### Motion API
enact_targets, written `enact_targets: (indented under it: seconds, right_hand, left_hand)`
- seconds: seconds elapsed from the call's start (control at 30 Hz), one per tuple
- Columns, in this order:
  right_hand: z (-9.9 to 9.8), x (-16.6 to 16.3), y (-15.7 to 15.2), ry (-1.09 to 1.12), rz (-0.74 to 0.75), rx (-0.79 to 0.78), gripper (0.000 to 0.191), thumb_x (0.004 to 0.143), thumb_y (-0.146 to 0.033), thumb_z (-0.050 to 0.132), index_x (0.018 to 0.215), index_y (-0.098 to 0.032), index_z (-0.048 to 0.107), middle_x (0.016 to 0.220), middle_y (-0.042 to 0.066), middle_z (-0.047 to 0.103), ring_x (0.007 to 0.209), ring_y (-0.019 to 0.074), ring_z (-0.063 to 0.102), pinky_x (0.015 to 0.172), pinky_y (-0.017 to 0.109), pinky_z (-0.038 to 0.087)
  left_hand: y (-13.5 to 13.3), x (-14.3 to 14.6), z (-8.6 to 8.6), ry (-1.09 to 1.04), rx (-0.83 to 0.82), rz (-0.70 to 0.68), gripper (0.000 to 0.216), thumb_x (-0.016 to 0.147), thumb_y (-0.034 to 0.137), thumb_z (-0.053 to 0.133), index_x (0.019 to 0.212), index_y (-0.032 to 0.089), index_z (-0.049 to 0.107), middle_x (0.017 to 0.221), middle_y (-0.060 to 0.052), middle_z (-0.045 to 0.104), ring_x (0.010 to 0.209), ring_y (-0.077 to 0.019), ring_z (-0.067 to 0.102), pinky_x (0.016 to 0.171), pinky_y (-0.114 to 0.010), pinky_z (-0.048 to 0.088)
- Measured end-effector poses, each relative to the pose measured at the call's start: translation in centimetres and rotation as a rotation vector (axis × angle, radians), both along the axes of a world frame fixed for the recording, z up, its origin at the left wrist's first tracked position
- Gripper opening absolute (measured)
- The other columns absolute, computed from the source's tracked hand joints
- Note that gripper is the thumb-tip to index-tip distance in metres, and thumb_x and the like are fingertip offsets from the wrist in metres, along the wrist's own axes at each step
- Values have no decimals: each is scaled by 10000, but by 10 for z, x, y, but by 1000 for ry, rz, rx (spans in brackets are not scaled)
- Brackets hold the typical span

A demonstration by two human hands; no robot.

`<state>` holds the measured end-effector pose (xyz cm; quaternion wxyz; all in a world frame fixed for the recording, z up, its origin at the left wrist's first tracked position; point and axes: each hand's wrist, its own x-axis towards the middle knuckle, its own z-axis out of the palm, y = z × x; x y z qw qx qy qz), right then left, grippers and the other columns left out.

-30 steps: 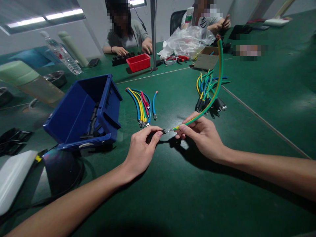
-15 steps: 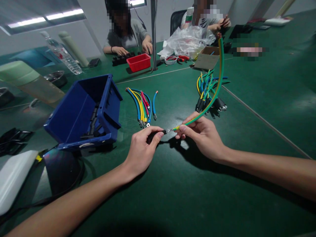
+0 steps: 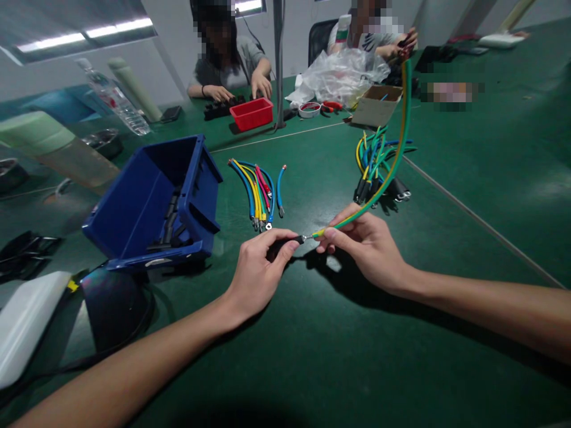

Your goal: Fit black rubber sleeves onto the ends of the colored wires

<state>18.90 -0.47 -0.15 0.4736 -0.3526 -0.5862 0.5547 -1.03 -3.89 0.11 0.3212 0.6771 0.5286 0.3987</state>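
Observation:
My left hand (image 3: 263, 270) pinches a short black sleeve (image 3: 298, 240) between thumb and fingers; most of it is covered by the hand. In my right hand (image 3: 363, 244) is a green-and-yellow wire (image 3: 396, 166), gripped close to its lower end, the rest arching up and away. A metal terminal (image 3: 307, 237) on the wire's end meets the open end of the sleeve. How far it sits inside, I cannot tell. Beyond my hands lies a row of short blue, yellow and red cables (image 3: 259, 193) with metal lugs. A bundle of green and blue wires (image 3: 379, 157) with black sleeves rests behind my right hand.
At left stands a blue bin (image 3: 134, 196) holding black sleeves. Farther off are a red tray (image 3: 252, 114), a metal post (image 3: 279, 65), a cardboard box (image 3: 376, 108), a tape roll (image 3: 309, 109) and a plastic bag (image 3: 339, 74). Two people sit across the green table (image 3: 312, 356).
The terminal and the black sleeve have come slightly closer together. The wire's upper end has swung a little to the right. Both hands keep their grips.

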Motion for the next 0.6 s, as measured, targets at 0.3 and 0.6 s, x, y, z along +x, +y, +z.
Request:
enact_targets:
  seconds: [0.3,0.6]
  right_hand:
    - [2,-1,0,-12,-6,-3,203,844,-287,698,806,-194,521,660,7,703,608,133,686,550,231,527]
    - [3,-1,0,-18,-23,-20,253,818,-339,724,798,-202,511,658,4,696,601,141,683,546,247,528]
  left_hand:
    - [0,-1,0,11,5,-15,171,907,291,608,1016,185,686,964,-31,722,851,-154,657,777,-282,497]
    - [-1,0,-3,52,59,-33,213,829,193,655,1042,185,657,998,-50,718,883,-179,675,804,-305,531]
